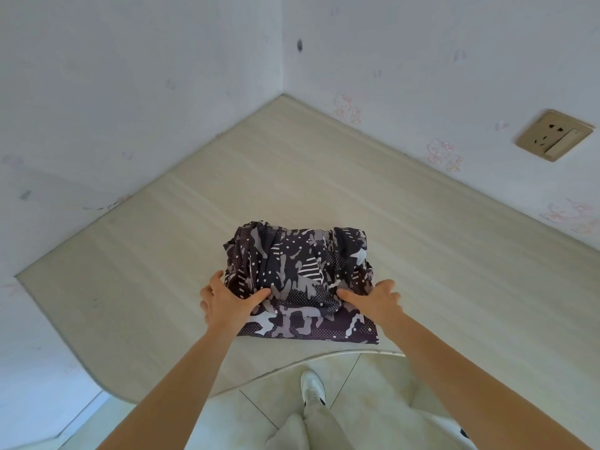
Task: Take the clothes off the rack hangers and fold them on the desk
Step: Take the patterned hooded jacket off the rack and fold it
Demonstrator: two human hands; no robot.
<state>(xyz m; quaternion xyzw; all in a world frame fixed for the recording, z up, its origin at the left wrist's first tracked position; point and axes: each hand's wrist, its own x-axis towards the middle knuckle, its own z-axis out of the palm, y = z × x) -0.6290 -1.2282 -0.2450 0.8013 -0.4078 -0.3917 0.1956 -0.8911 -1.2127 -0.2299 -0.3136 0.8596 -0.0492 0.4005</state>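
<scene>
While both thumbs press on top, left hand and right hand seemingly grip the patterned garment.

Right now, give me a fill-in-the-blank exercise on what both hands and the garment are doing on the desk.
1. The patterned garment lies bunched on the ____, near its front edge.
2. The left hand and the right hand hold the garment at its ____ edge, closest to the person.
3. The wall socket sits on the wall to the ____ of the garment.

Missing words: desk; near; right
</scene>
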